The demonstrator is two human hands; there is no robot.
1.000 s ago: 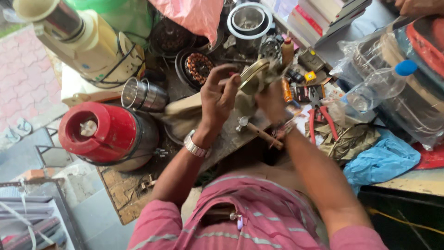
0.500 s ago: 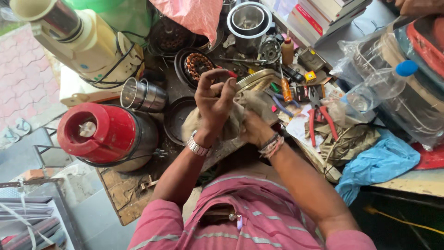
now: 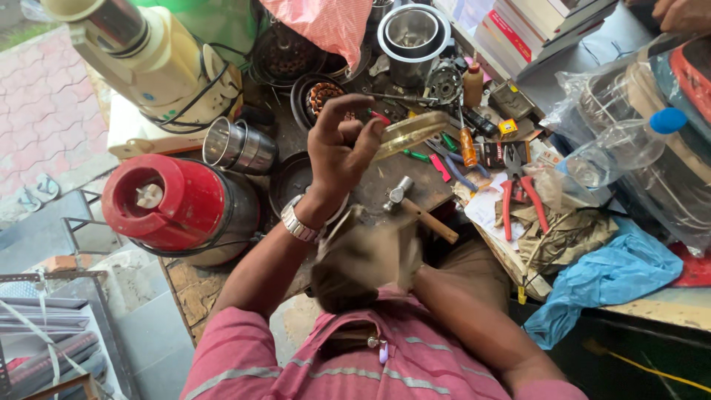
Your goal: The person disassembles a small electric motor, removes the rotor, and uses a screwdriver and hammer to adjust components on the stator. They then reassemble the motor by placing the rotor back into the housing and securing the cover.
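My left hand, a metal watch on its wrist, is raised over the workbench and pinches a round brass-coloured ring-shaped part between thumb and fingers. Closer to my chest, my right hand is blurred and bunched around a dirty grey-brown rag. A small hammer with a wooden handle lies on the bench between the two hands. I wear a pink striped shirt.
A red mixer base, a steel jar and a cream mixer grinder stand left. A wound motor core, orange screwdriver, red pliers, plastic bottle and blue bag crowd the right. Another person's hand shows top right.
Both hands were together rubbing the ring with the rag. Now my right hand has pulled the rag back toward my chest, while my left hand keeps the ring up over the bench.
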